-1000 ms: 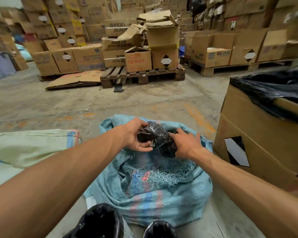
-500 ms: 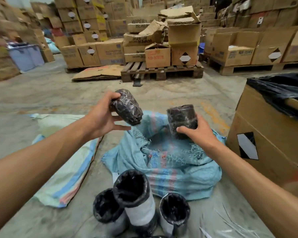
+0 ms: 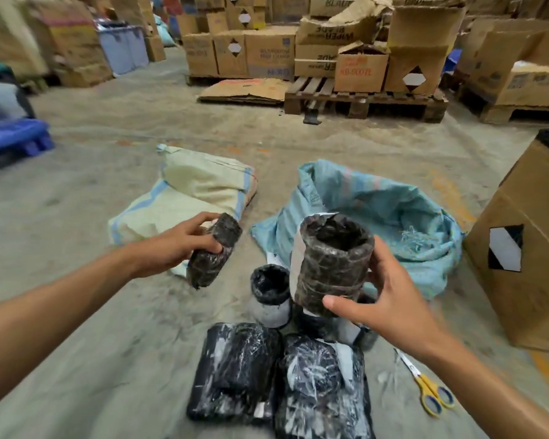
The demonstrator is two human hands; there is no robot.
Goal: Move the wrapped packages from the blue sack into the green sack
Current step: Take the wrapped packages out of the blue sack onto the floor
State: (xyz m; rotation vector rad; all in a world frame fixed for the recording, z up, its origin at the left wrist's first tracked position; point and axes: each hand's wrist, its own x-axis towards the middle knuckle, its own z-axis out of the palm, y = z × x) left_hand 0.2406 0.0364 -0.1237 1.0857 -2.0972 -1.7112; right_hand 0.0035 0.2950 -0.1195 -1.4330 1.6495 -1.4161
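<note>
- Black-wrapped roll (image 3: 214, 254) gripped in the left hand (image 3: 175, 245), held near the green sack (image 3: 184, 198) lying on the floor.
- Right hand (image 3: 390, 299) grips a second, thicker roll (image 3: 333, 264) upright, in front of the blue sack (image 3: 377, 210).
- More wrapped packages (image 3: 276, 375) sit on the concrete below.
- Yellow scissors (image 3: 425, 388) lie to their right.

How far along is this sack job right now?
Midway at best. Each hand holds one wrapped package: the left hand a small roll, the right hand a bigger roll. The green sack lies flat, nothing visibly in it. More packages sit on the floor; the blue sack gapes open.
</note>
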